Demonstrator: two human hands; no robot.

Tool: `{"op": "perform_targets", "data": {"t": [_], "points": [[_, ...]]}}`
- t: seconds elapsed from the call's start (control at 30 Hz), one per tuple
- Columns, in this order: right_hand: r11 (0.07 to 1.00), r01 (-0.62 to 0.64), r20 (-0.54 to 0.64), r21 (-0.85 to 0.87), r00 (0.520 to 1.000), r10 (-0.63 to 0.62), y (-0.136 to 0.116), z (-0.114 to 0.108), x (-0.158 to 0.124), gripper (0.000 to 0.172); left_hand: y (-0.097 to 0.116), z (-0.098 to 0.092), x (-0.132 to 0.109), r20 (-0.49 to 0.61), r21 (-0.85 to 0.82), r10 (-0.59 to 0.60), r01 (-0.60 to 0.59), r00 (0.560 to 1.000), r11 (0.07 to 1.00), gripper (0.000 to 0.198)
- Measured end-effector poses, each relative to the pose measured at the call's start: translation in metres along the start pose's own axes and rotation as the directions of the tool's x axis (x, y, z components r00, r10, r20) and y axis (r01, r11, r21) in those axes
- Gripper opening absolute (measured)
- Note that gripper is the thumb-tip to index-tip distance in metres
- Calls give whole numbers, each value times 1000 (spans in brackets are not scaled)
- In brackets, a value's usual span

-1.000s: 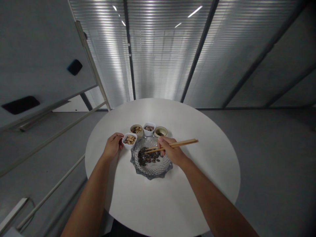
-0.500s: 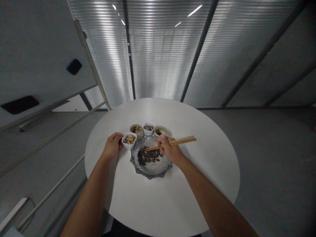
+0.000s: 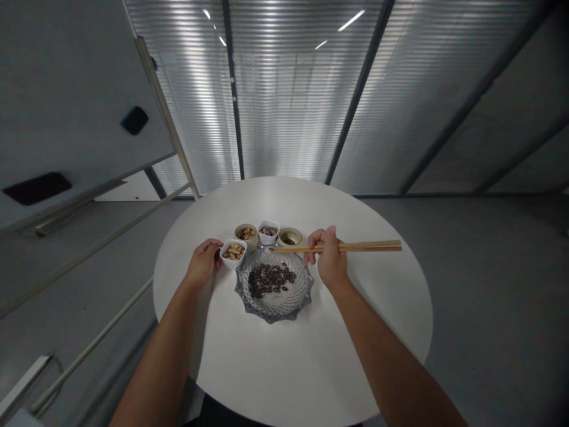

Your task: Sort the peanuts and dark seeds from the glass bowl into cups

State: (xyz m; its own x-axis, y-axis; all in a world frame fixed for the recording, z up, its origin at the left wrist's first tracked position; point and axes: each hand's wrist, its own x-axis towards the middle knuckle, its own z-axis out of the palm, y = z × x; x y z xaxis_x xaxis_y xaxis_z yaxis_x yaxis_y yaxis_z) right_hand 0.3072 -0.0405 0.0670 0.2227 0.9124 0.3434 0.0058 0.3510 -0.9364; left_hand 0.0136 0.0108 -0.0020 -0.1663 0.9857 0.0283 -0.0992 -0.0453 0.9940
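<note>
Room: blinds [image 3: 284,118], round white table [image 3: 368,314]
Left hand [image 3: 203,261]: half-open, touching white bowl [image 3: 231,263]
Right hand [image 3: 332,258]: pinching two wooden chopsticks [image 3: 371,245]
Between: four small bowls [image 3: 268,239], one glass dish [image 3: 288,305]

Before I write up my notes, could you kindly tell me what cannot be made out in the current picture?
All in the head view:
Chopsticks: partly hidden by the right hand; whether their tips pinch anything is too small to tell.
Left hand: how firmly it holds the nearer white bowl cannot be told; the contact is small and shadowed.
Dark seeds: too small and heaped to count.
Arms: cut off by the bottom edge.
</note>
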Motion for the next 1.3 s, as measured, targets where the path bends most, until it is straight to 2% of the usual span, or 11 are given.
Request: {"op": "perform_targets", "data": {"t": [0.1, 0.2, 0.43, 0.63, 0.7, 0.8, 0.97, 1.1, 1.3], "points": [[998, 50, -98, -25, 994, -52, -5, -8, 7, 71, 1, -2, 0, -1, 6, 4, -4, 1000, 1000, 20], [995, 74, -146, -60, 986, -82, -4, -14, 10, 69, 2, -3, -1, -6, 12, 5, -5, 1000, 1000, 20], [978, 132, -90, -159, 985, -147, 5, -17, 6, 60, 5, -2, -3, 3, 16, -2, 2, 1000, 1000, 19], [983, 136, -65, -125, 987, -144, 2, -15, 3, 58, 2, -2, -1, -3, 33, 5, -5, 1000, 999, 20], [989, 123, -18, -83, 992, -125, 0, -12, 1, 57, 1, -2, 0, 2, 36, 5, -5, 1000, 999, 20], [997, 69, 133, -40, 989, -63, 0, -7, -4, 57, 0, -2, 1, 0, 35, 9, -9, 1000, 999, 18], [997, -46, 359, -60, 931, 65, 6, 1, -14, 60, 0, 1, 1, -6, 36, 8, -8, 1000, 999, 19], [991, -86, 438, -102, 891, 122, 7, 5, -19, 62, 4, 4, -1, 0, 39, 5, -5, 1000, 999, 19], [988, -53, 468, -143, 876, 115, 11, 9, -21, 62, 6, 3, -1, 1, 40, -2, 2, 1000, 999, 20]]}}
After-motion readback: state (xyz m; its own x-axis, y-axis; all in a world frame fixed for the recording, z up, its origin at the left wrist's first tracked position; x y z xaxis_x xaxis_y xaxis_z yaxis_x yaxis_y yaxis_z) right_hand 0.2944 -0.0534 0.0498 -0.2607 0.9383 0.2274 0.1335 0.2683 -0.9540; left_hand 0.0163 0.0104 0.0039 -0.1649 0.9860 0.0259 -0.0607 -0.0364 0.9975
